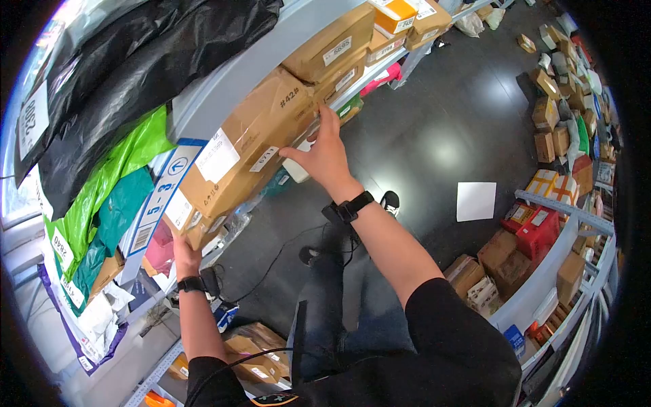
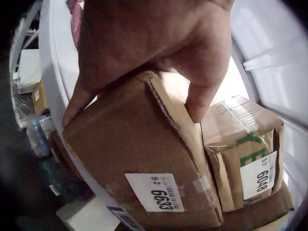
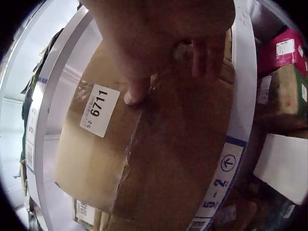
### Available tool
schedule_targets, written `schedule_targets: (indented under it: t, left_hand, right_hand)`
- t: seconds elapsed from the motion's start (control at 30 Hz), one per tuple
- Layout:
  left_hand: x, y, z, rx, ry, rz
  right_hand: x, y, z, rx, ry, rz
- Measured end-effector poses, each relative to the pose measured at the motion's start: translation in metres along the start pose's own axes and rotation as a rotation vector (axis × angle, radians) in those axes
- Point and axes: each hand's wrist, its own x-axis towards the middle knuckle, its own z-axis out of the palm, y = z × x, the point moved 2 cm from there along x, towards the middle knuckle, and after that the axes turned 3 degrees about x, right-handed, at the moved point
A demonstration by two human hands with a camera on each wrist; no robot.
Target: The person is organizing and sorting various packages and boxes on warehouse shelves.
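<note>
In the head view a large cardboard box (image 1: 261,112) labelled 6711 lies on a shelf in front of me. My right hand (image 1: 327,154) holds its front side. The thumb sits beside the number label, and the fingers spread toward the box's far end, as the right wrist view also has it. My left hand (image 2: 159,43) grips the end of a smaller cardboard box (image 2: 125,139) labelled 6633, thumb and fingers at opposite edges. Beside that one stands a taped box (image 2: 243,127) labelled 6048.
A shelf rail (image 1: 159,193) marked 5-3 runs above the large box, with black bags (image 1: 129,95) and a green bag (image 1: 112,176) over it. More boxes (image 1: 332,47) line the shelf farther along. Parcels (image 1: 563,122) are piled across the dark floor (image 1: 420,129). A cable (image 1: 271,245) hangs below my hands.
</note>
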Motion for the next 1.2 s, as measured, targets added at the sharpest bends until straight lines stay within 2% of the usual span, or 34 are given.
schedule_targets:
  t: [0.03,0.07,0.13,0.17,0.2,0.33,0.37,0.4,0.47,0.57,0.63,0.7,0.73,0.83,0.9,0.97,1.03,1.1,1.2]
  left_hand:
    - [0.007,0.004,0.011,-0.179,0.044,-0.067]
    - [0.008,0.012,0.02,-0.032,-0.007,0.067]
    - [0.013,0.021,0.031,-0.027,-0.043,0.089]
    - [0.018,0.023,0.034,-0.171,-0.026,-0.015]
    - [0.02,0.025,0.036,-0.118,-0.075,0.01]
    - [0.027,0.017,0.026,-0.279,-0.045,-0.112]
    - [0.028,0.011,0.016,0.095,-0.108,0.073]
    - [0.016,0.025,0.023,0.697,-0.127,0.236]
    - [0.011,0.027,0.03,1.019,-0.156,0.375]
    - [0.016,0.009,0.024,0.242,-0.08,0.155]
    - [0.011,0.012,0.036,0.074,-0.016,0.093]
    - [0.002,0.024,0.052,-0.151,0.021,-0.041]
    - [-0.004,0.031,0.061,-0.139,0.053,-0.049]
    - [-0.007,0.03,0.063,-0.094,0.053,-0.006]
    - [-0.007,0.024,0.061,-0.083,0.109,0.043]
    - [-0.022,0.018,0.056,-0.098,0.242,0.09]
    - [-0.036,0.003,0.043,-0.148,0.334,0.141]
    - [-0.054,-0.012,0.022,-0.076,0.375,0.086]
    - [-0.073,-0.035,-0.01,-0.039,0.399,0.026]
  right_hand:
    - [0.003,0.0,-0.004,0.0,0.003,0.005]
    - [0.006,0.0,-0.006,0.02,-0.002,0.019]
    - [0.014,0.0,-0.009,0.061,-0.006,0.049]
    - [0.016,0.0,-0.011,0.054,-0.018,0.057]
    - [0.018,-0.001,-0.012,0.049,-0.03,0.066]
    - [0.015,0.0,-0.005,-0.038,-0.043,0.074]
    - [0.012,0.0,-0.001,-0.027,-0.038,0.072]
    - [0.011,0.0,0.001,-0.015,-0.03,0.071]
    - [0.006,0.001,0.008,-0.02,0.026,0.008]
    - [0.004,-0.005,0.012,-0.021,0.041,0.022]
    - [0.007,-0.006,0.016,-0.019,0.057,0.034]
    - [0.007,-0.008,0.021,-0.029,0.05,0.086]
    - [0.005,-0.003,0.024,-0.047,0.073,0.033]
    - [-0.015,-0.007,0.018,0.082,-0.038,0.112]
    - [-0.044,0.012,0.02,-0.053,-0.07,-0.085]
    - [-0.08,0.024,0.018,0.134,-0.417,0.356]
    - [-0.118,0.024,0.021,0.086,-0.468,0.492]
    - [-0.152,0.039,0.033,0.029,-0.514,0.453]
    - [-0.179,0.027,0.051,-0.009,-0.55,0.35]
